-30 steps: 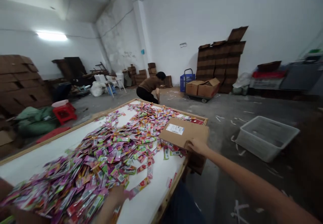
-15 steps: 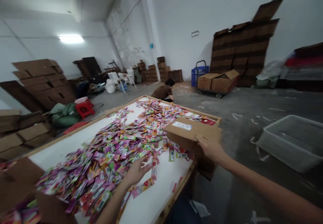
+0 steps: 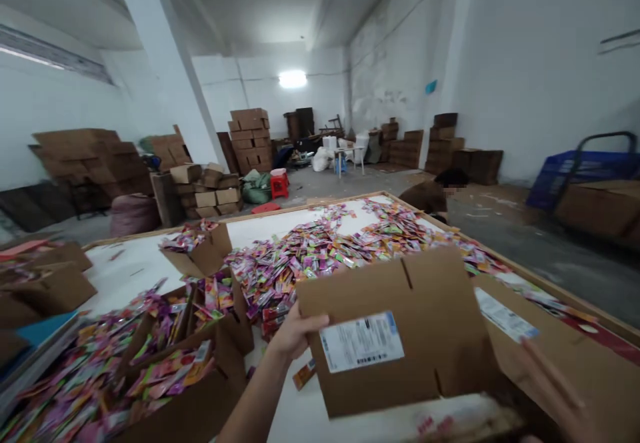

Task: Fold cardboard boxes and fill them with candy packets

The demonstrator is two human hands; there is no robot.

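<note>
A brown cardboard box (image 3: 425, 323) with a white printed label stands tilted in front of me, its shape looking flat or partly folded. My left hand (image 3: 295, 333) grips its left edge, thumb on the labelled face. To the right lies another piece of labelled cardboard (image 3: 575, 356). My right hand (image 3: 555, 390) is over this piece, blurred, with fingers stretched out; whether it touches the cardboard I cannot tell. Behind the box spreads a heap of small colourful packets (image 3: 310, 246) on the white tabletop (image 3: 275, 226).
Open cartons (image 3: 200, 370) full of packets stand at the left, with a smaller filled carton (image 3: 205, 253) behind them. A wooden rim (image 3: 240, 216) borders the table. A person (image 3: 425, 196) crouches beyond the right edge. Stacked boxes (image 3: 250, 140) and a red stool (image 3: 279, 183) stand farther back.
My view has swung left. My left hand has gone from the packets to the labelled box's edge. My right hand, earlier on a closed-looking box, is now spread over cardboard at the right.
</note>
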